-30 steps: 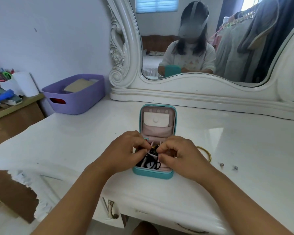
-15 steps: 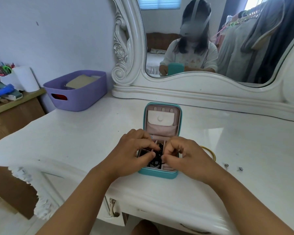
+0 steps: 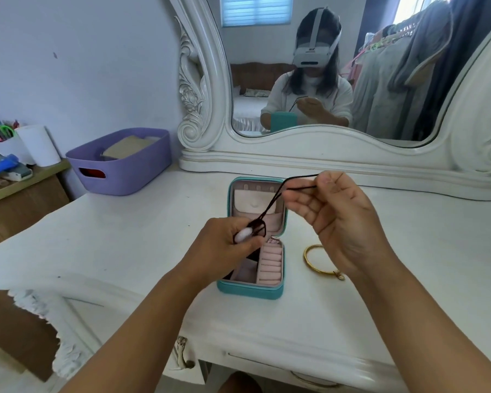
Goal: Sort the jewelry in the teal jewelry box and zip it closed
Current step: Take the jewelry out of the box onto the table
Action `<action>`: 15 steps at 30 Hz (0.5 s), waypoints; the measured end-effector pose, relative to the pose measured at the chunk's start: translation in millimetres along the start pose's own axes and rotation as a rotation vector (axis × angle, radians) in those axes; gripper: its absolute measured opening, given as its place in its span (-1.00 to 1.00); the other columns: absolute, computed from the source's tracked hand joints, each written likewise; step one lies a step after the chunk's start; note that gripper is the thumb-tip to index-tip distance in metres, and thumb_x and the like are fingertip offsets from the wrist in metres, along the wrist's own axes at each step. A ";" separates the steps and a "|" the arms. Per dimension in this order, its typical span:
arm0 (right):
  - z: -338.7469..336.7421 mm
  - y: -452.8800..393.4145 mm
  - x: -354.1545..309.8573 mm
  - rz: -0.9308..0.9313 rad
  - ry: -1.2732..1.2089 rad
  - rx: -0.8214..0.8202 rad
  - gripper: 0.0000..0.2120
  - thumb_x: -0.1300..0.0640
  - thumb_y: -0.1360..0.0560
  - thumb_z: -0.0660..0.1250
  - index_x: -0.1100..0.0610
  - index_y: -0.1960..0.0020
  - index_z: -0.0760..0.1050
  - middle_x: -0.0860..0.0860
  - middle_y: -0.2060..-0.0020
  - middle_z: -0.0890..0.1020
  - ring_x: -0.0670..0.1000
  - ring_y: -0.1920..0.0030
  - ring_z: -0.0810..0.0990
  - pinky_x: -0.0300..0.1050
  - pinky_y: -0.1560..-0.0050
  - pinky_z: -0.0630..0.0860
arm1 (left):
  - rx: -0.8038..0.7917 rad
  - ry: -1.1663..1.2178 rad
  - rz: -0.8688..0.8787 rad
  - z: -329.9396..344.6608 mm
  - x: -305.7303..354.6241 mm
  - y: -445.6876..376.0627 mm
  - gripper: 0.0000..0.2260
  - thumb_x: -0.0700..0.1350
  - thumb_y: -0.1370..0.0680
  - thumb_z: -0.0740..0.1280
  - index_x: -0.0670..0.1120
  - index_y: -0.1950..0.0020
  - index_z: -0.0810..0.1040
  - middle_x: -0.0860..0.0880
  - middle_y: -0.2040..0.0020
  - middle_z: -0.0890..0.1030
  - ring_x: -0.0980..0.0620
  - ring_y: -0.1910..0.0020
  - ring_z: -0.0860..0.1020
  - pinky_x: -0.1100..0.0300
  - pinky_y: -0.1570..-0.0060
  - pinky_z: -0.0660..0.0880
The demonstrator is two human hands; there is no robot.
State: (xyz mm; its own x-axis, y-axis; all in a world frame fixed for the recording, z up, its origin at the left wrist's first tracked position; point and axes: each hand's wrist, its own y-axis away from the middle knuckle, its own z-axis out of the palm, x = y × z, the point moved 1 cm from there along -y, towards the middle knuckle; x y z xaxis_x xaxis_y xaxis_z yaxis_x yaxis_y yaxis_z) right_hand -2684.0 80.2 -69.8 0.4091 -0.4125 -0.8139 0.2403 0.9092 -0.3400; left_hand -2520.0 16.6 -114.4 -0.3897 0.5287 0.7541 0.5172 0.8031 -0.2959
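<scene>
The teal jewelry box [image 3: 251, 289] stands open near the front middle of the white dressing table [image 3: 125, 236], its long axis running near to far, with the lid [image 3: 257, 201] raised at the far end and facing the person. Inside the tray, the pink ring rolls [image 3: 270, 263] run along the right side in a near-to-far row; a pale compartment sits to their left.

Above the box, a black cord [image 3: 270, 207] is stretched between both hands, slanting from low at the near left up to the far right. The left hand [image 3: 224, 248] pinches the lower end, fingers curled round a bunched loop of cord and a small pale oval pendant [image 3: 243, 236] (which points up and to the right). The right hand [image 3: 343, 222] is raised, palm toward the camera, thumb and forefinger pinching the upper end of the cord while the other fingers spread loosely.

A gold bangle [image 3: 321, 260] lies flat on the table just right of the box. A purple basket [image 3: 122, 173] sits far left, beside the mirror frame [image 3: 338, 154].
</scene>
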 end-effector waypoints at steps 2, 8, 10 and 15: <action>-6.3 -1.1 -6.2 -0.012 -0.041 0.054 -0.85 0.21 -0.57 0.09 0.19 0.12 0.40 0.12 0.23 0.70 0.05 0.21 0.68 -0.11 0.09 0.62 | 0.039 0.064 -0.026 -1.8 4.3 -0.5 -0.94 -0.13 -0.49 0.37 0.01 0.17 0.60 0.08 0.30 0.63 0.23 0.34 0.55 0.38 0.32 0.48; -26.7 4.1 -4.4 0.064 0.086 0.175 -0.85 0.20 -0.57 0.14 0.18 0.13 0.44 0.12 0.23 0.69 0.05 0.22 0.67 -0.11 0.11 0.62 | 0.046 0.245 -0.044 2.9 32.9 -3.7 -0.76 -0.22 -0.53 0.26 0.09 0.18 0.60 0.13 0.35 0.60 0.23 0.42 0.48 0.45 0.36 0.43; -30.7 7.8 -2.4 0.080 0.105 0.188 -0.84 0.18 -0.58 0.13 0.16 0.14 0.43 0.11 0.23 0.70 0.07 0.19 0.67 -0.10 0.09 0.61 | 0.022 0.278 -0.059 8.1 43.4 -6.3 -0.73 -0.18 -0.56 0.21 0.11 0.20 0.60 0.18 0.43 0.56 0.25 0.44 0.45 0.43 0.37 0.41; -38.2 15.2 -11.8 0.073 0.089 0.183 -0.82 0.17 -0.60 0.09 0.14 0.14 0.39 0.10 0.24 0.71 0.07 0.25 0.69 -0.09 0.07 0.61 | -0.010 0.472 -0.034 19.3 71.6 -15.5 -0.73 -0.18 -0.60 0.12 -0.07 0.07 0.63 0.02 0.40 0.47 0.14 0.50 0.32 0.38 0.47 0.29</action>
State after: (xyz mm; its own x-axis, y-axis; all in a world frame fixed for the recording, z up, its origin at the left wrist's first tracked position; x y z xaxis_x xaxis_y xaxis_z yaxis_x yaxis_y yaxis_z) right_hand -2718.8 101.1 -83.3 0.3538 -0.3322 -0.8744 0.3718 0.9077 -0.1944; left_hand -2570.6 47.4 -67.1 -0.0184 0.3179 0.9479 0.5183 0.8138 -0.2628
